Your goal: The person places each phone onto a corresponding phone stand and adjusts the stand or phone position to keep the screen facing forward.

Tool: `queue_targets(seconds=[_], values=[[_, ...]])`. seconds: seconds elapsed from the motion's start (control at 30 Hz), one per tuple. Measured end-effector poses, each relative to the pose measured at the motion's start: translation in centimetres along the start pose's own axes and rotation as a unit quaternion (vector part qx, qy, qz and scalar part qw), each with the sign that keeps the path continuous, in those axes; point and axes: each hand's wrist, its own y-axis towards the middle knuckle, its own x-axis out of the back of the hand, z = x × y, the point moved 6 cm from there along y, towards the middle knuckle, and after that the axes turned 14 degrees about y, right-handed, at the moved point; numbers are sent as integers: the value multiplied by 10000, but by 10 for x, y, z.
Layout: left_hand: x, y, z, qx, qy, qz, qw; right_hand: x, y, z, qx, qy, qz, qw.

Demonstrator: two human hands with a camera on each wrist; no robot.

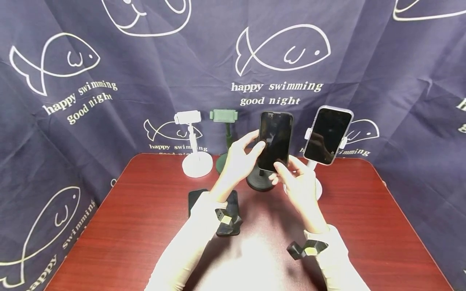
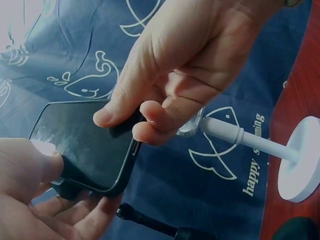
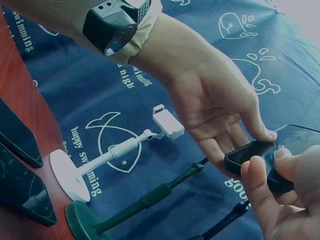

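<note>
A black phone [image 1: 276, 133] sits between the fingers of the left hand [image 1: 241, 159], pinching its left edge, and the right hand [image 1: 300, 184], pinching its lower end.

Pale long sleeves [image 1: 335, 256], black boxy wrist cameras [image 3: 112, 27], small yellow squares [image 1: 311, 251] on top

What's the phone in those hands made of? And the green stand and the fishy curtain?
Phone: its shiny front looks like glass, showing reflections. Green stand: perhaps smooth plastic, or painted metal; its colour is even. Curtain: looks like dull fabric, with creases and folds.
</note>
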Motion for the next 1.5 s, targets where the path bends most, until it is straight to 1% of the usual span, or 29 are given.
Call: queue_targets(seconds=[0.07,0.17,0.3,0.43,0.6,0.67,0.77,0.83,0.9,1.0,1.07,1.2,1.27,1.3,1.4,1.43,1.5], values=[[0,0,1,24,-25,11,10000,1,0,0,-12,1,-2,10000],[0,2,1,-70,65,-23,10000,1,-1,0,-23,4,-21,10000],[3,1,1,-131,94,-145,9998,1,-2,3,61,33,-48,10000],[6,0,3,-74,-102,-208,9997,1,-1,6,215,-195,-111,9995],[7,-1,2,-33,-235,-106,9997,1,-1,8,314,-218,-112,9992],[8,-1,1,-21,-181,-71,9998,1,0,8,320,-203,-85,9992],[8,-3,-2,-129,-15,-44,9999,1,0,8,342,-353,-69,9988],[9,-4,-5,-230,106,-61,9997,2,1,7,305,-510,-126,9982],[8,-4,-7,-337,190,-88,9992,2,1,8,370,-587,-134,9975],[8,-5,-8,-376,252,-144,9989,4,1,8,417,-757,-213,9960],[9,-5,-8,-328,255,-174,9990,3,1,9,498,-755,-186,9957],[10,-5,-7,-119,124,-202,9996,1,2,10,462,-780,-34,9959],[10,-6,-6,-14,-39,-183,9998,0,2,10,363,-748,101,9965],[10,-6,-6,36,-91,-194,9998,1,2,11,300,-842,111,9959],[9,-6,-5,175,-223,-200,9994,7,2,14,295,-749,-42,9967],[9,-6,-4,219,-208,-208,9993,10,3,15,359,-645,-122,9972],[9,-7,-3,296,-137,-232,9992,15,4,18,646,-401,-278,9967]])
